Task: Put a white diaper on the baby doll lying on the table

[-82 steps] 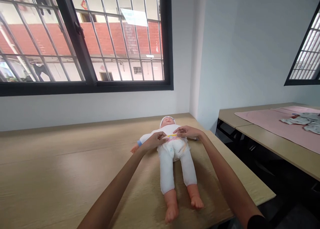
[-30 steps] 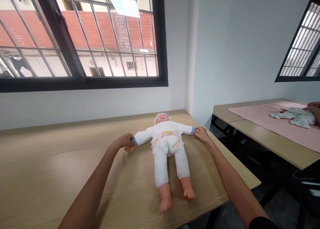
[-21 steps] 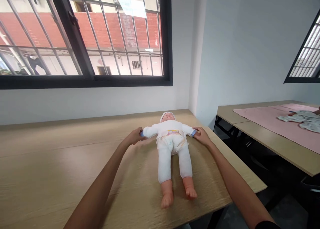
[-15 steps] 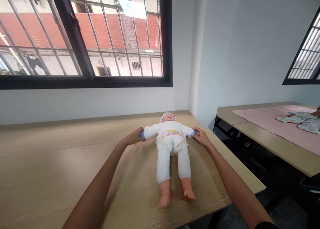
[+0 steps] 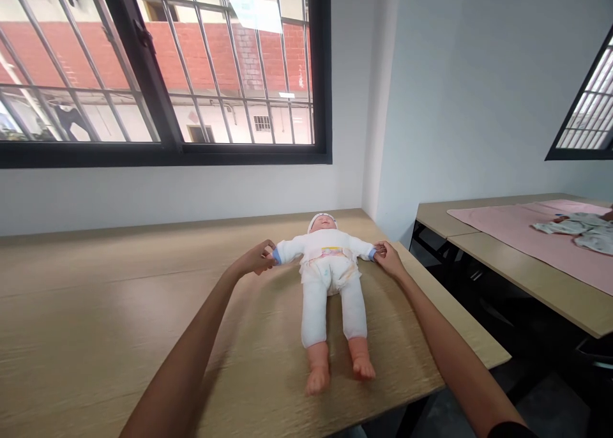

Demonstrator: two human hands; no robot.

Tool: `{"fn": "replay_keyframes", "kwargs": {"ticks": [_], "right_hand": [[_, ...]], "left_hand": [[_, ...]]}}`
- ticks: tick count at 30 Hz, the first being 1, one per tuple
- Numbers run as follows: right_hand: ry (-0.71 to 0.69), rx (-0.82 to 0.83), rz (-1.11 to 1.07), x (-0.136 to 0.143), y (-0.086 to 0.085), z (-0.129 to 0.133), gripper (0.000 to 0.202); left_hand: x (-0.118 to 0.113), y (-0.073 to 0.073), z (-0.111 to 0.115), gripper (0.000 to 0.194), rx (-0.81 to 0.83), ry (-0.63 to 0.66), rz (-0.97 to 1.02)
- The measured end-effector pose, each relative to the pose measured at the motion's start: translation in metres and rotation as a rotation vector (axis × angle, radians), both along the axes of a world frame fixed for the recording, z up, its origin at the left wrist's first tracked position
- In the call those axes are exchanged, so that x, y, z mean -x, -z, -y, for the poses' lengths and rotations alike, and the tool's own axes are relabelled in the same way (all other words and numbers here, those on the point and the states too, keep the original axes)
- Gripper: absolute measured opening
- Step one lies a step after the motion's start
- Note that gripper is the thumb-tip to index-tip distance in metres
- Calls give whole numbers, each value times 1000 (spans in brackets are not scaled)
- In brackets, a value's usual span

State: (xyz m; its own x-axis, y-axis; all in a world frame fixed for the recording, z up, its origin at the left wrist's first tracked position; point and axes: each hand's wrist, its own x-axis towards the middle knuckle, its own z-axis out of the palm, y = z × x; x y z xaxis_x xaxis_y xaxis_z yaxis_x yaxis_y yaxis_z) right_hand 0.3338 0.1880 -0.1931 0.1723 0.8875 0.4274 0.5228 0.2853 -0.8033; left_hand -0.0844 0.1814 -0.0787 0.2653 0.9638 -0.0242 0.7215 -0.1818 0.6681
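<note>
A baby doll (image 5: 332,265) lies on its back on the wooden table (image 5: 119,336), its head toward the wall and bare feet toward me. It wears a white top, a diaper, white leg coverings and a white cap. Both doll arms are spread sideways. At the blue cuff on the left of the view, my left hand (image 5: 257,258) is closed with its fingertips on the sleeve end. My right hand (image 5: 389,259) pinches the other blue cuff on the right. The doll's own hands are mostly hidden by my fingers.
Beyond a gap at the right stands a second table (image 5: 522,281) with a pink cloth (image 5: 507,230) and patterned baby clothes (image 5: 575,227). Part of a hand shows at the far right edge. A barred window (image 5: 230,154) is in the wall behind my table.
My left hand has shifted slightly left and its fingers are more curled at the cuff. My right hand has moved slightly right. The doll lies nearly as before.
</note>
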Motion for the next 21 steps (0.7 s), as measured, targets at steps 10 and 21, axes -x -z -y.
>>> {"fn": "replay_keyframes", "kwargs": {"ticks": [10,21], "right_hand": [[-10,20,42,0,-5,4,23],[-8,29,48,0,-6,6,22]], "left_hand": [[23,19,-9,56,343,95,494],[29,24,-15,52,251,93,370]]}}
